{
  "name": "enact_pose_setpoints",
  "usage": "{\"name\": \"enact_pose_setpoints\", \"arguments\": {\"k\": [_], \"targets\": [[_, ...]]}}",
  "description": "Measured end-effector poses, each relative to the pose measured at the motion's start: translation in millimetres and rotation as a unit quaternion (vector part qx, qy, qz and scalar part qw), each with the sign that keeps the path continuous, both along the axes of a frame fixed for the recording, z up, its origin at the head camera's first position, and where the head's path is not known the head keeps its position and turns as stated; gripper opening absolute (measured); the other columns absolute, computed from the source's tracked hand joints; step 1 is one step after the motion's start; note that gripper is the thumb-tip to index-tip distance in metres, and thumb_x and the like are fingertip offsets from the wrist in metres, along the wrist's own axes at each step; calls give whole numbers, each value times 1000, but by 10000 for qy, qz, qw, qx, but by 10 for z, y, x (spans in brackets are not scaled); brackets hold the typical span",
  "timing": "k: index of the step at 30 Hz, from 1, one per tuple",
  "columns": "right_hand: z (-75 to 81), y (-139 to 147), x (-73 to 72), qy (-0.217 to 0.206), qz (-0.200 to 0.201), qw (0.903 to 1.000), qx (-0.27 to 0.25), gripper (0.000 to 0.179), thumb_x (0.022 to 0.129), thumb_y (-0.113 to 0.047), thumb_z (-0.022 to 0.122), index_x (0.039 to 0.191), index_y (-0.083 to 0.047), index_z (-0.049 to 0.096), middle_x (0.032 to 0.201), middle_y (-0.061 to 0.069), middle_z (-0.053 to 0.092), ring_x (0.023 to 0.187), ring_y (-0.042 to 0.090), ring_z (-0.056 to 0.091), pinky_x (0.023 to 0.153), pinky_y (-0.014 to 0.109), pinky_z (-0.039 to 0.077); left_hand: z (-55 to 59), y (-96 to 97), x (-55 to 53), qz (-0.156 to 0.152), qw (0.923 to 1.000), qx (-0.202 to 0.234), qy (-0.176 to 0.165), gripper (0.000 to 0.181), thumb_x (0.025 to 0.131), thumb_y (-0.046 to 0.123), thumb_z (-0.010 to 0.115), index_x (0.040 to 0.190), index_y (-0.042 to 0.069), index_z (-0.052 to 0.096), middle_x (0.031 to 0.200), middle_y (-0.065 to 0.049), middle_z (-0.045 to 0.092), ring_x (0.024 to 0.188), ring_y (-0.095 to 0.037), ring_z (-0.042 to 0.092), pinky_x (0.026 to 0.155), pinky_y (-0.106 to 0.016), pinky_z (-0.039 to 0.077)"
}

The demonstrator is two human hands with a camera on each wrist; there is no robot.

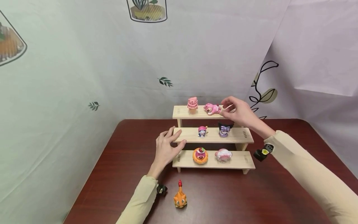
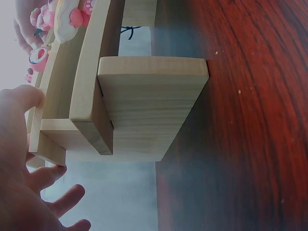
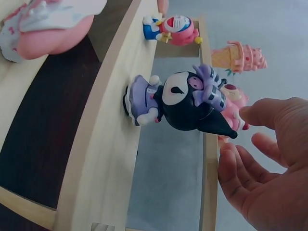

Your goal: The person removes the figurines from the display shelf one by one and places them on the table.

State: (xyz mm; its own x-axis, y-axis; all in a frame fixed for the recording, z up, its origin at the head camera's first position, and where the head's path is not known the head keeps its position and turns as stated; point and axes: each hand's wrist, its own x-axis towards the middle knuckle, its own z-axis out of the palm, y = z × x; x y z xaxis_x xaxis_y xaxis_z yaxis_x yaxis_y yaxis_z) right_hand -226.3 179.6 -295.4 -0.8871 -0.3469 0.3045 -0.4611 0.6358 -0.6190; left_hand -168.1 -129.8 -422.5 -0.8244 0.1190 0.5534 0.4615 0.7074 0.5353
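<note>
Head view: the pale wooden three-tiered stand (image 1: 239, 136) is gripped, and best steadied, by the left hand (image 1: 165, 147); beyond, on its top tier (image 1: 180, 112), the lying pink bear figurine (image 1: 213, 109) is best touched lightly by the right hand (image 1: 240, 113), its fingers loosely parted.

Pale, creased cloth bkgd (image 1: 112, 53) w/ printed leaf sprigs (image 1: 165, 81), plant jars (image 1: 148, 14) up top, blk-outlined vine (image 1: 269, 95) at R. Bench (image 1: 126, 152) dk red-brown w/ wood grain, rounded back corners.
</note>
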Motion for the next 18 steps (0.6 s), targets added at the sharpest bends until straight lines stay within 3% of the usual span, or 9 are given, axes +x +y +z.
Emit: {"name": "enact_pose_setpoints", "arguments": {"k": [9, 18], "targets": [[9, -53, -101, -279, -60, 9992, 266, 40, 91, -11, 73, 125, 2, 57, 117, 24, 62, 102, 37, 62, 84, 51, 50, 6, 6, 2, 30, 10000, -57, 46, 49, 86, 39, 73, 127, 13, 71, 140, -16, 57, 120, -42, 49, 100, -65, 29], [40, -114, -164, -452, 181, 9970, 608, 43, 90, -11, 74, 126, 3, 56, 119, 27, 59, 107, 41, 60, 89, 54, 48, 11, 8, 2, 34, 10000, -71, -22, 49, 86, 39, 73, 128, 13, 71, 141, -16, 56, 120, -42, 48, 100, -65, 28]]}}
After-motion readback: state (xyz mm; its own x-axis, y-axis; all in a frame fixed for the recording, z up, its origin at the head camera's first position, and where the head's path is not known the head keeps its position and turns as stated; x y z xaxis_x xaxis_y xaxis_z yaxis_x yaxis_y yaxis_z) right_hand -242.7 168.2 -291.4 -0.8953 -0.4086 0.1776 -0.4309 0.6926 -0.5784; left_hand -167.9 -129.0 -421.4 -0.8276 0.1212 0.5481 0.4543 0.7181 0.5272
